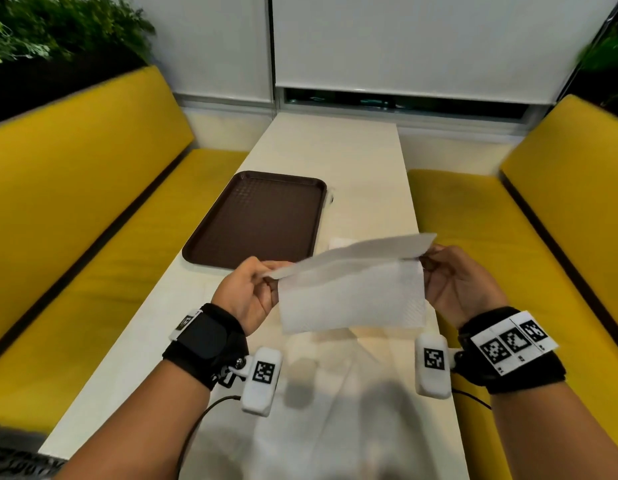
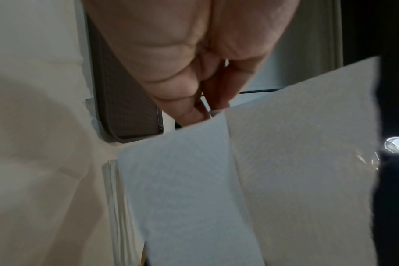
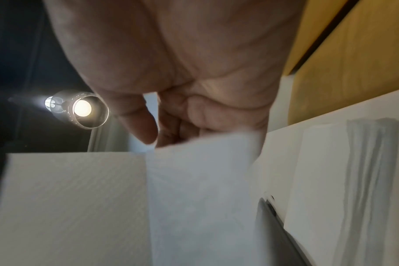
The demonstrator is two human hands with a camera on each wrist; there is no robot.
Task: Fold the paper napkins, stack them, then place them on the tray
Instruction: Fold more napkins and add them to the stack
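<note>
A white paper napkin (image 1: 352, 296) hangs in the air above the near half of the table, bent along its top into two flaps. My left hand (image 1: 255, 285) pinches its left top corner and my right hand (image 1: 446, 275) pinches its right top corner. The left wrist view shows the napkin (image 2: 285, 171) below my left hand (image 2: 205, 100). In the right wrist view the napkin (image 3: 103, 207) hangs under my right hand (image 3: 171, 126). The brown tray (image 1: 259, 220) lies empty on the table's left side, beyond my left hand. A stack of white napkins (image 3: 353, 180) lies on the table.
The long white table (image 1: 352, 168) runs away from me between two yellow benches (image 1: 75, 220). More white paper (image 1: 318, 410) lies spread on the table under my wrists. A lit lamp (image 3: 82, 108) shows overhead. A small white piece (image 1: 340, 242) lies right of the tray.
</note>
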